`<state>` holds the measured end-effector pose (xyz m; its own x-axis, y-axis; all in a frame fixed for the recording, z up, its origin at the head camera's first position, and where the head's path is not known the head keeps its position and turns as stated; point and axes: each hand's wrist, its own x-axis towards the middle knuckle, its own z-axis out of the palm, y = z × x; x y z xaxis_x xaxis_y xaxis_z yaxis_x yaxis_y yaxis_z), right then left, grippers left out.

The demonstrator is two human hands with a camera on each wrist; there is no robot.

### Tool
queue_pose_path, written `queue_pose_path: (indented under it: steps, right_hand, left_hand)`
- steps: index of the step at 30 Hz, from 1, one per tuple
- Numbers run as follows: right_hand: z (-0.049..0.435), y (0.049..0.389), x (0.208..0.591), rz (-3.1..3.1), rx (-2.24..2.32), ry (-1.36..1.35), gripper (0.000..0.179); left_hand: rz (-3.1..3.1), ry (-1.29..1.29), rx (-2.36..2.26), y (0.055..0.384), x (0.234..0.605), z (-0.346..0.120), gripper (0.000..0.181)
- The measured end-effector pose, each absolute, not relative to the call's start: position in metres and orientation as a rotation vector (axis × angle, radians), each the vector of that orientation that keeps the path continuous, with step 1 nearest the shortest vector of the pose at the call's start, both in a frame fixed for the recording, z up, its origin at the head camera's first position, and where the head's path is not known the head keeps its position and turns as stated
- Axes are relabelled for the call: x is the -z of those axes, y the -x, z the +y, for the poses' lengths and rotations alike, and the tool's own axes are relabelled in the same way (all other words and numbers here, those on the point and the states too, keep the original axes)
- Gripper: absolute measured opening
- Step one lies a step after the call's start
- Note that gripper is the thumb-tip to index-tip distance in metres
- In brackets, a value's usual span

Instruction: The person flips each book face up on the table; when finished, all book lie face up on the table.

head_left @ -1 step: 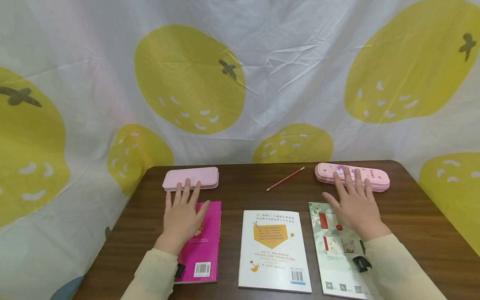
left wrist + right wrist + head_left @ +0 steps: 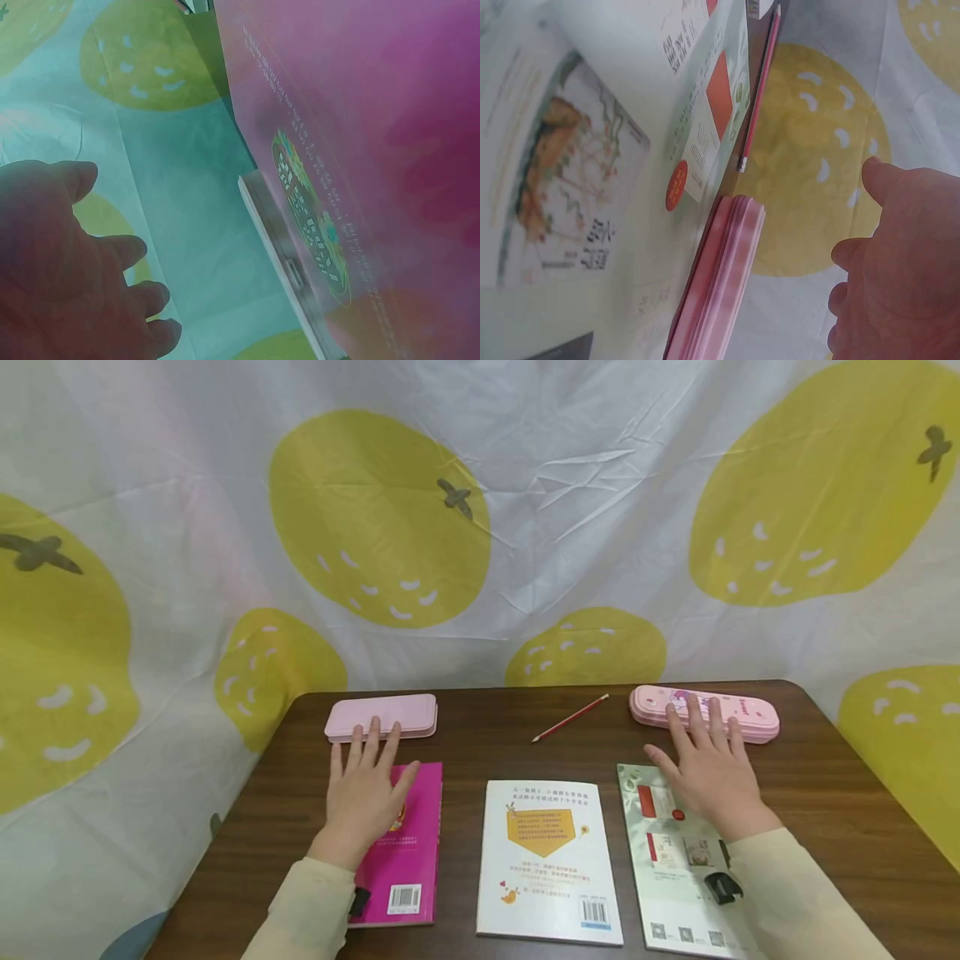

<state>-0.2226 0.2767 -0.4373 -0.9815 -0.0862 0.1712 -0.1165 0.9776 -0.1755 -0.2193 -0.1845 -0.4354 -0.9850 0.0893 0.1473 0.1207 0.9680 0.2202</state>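
Note:
My left hand [image 2: 367, 802] is held over the magenta book [image 2: 411, 864], fingers straight and spread toward a plain pale pink pencil case [image 2: 381, 710]. In the left wrist view that hand [image 2: 75, 270] stands clear of the book's cover [image 2: 360, 112] and holds nothing. On the other side, my right hand [image 2: 712, 777] hovers over a pale green book [image 2: 648, 893]. Its fingertips overlap a pink pencil case with printed pictures [image 2: 757, 714] in the head view. From the right wrist, the hand [image 2: 907, 262] appears apart from that case [image 2: 727, 277].
Between the two hands lies a white book [image 2: 547, 881] with a yellow panel. A red pencil [image 2: 570, 719] rests slantwise behind it on the dark wooden table [image 2: 480, 735]. A white curtain [image 2: 570, 552] with yellow fruit prints hangs behind the table.

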Motion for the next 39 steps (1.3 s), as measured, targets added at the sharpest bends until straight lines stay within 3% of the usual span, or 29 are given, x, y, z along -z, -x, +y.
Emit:
queue_pose_path:
  steps: [14,25,39]
  right_hand:
    - [0.279,0.218,0.439,-2.979,-0.320,-0.143,0.085]
    - [0.232,0.230,0.440,-3.004,-0.367,-0.596,0.074]
    - [0.146,0.248,0.441,-2.999,-0.483,-0.870,0.047]
  left_hand:
    - [-2.975,0.193,0.341,0.219,0.439,-0.183,0.075]
    - [-3.116,0.303,0.878,0.194,0.443,-0.184,0.090]
    - [-3.045,0.324,0.731,0.156,0.437,-0.208,0.065]
